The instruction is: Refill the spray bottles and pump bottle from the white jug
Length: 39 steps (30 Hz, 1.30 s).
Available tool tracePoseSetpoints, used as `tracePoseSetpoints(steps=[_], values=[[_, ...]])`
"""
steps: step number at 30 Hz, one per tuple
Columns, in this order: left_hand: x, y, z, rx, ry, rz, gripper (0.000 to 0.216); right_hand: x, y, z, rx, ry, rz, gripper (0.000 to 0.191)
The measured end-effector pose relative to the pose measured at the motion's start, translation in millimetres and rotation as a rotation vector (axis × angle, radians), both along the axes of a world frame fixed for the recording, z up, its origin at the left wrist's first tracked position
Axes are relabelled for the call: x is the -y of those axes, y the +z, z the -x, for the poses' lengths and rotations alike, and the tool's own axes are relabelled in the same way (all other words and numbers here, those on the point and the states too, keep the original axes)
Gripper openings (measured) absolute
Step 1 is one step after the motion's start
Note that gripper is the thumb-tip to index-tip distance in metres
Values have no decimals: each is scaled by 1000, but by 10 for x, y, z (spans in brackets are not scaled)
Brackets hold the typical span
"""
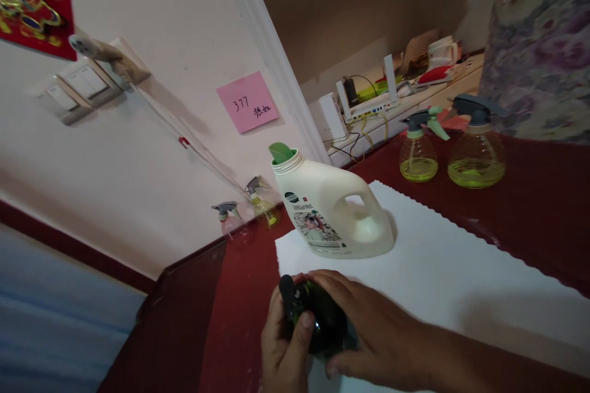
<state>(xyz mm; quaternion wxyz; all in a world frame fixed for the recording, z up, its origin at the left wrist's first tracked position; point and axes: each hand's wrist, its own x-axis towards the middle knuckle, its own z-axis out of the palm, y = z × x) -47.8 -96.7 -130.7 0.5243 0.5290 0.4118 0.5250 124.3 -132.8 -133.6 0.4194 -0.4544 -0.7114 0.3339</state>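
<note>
Both my hands are closed round a dark green pump bottle with a black pump head. My left hand grips it near the neck, the thumb lying across its front. Wrapped over the far side and lower body is my right hand. The bottle looks tilted, and my fingers hide much of it. Just beyond stands a cream detergent jug with a side handle and a printed label. Its cap is off, and a green spout shows in its mouth.
White paper covers part of the dark red table. Two spray bottles with yellow liquid stand at the back right. Two smaller spray bottles stand by the wall. A white router with cables sits on the shelf behind.
</note>
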Motion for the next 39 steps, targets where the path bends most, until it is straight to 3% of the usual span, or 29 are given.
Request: tracePoseSetpoints(steps=[4, 9, 12, 16, 19, 25, 32, 39], values=[[19, 71, -35, 18, -2, 17, 52, 17, 1, 0, 21, 3, 5, 98], [-57, 141, 11, -164, 30, -97, 42, 29, -31, 20, 47, -13, 43, 102], [-77, 94, 54, -160, -3, -75, 49, 23, -55, 35, 43, -19, 38, 103], [-18, -33, 36, -77, 140, -47, 59, 5, -53, 29, 28, -17, 28, 101], [33, -82, -6, -75, 157, -13, 55, 1, -36, 15, 14, 2, 23, 100], [6, 6, -38, 2, 39, -41, 56, 26, -15, 18, 9, 8, 39, 101], [-119, 20, 121, -162, 12, -91, 47, 3, -43, 31, 48, -18, 30, 104], [-34, -49, 58, -33, 119, -26, 51, 17, -9, 25, 45, -15, 24, 102]])
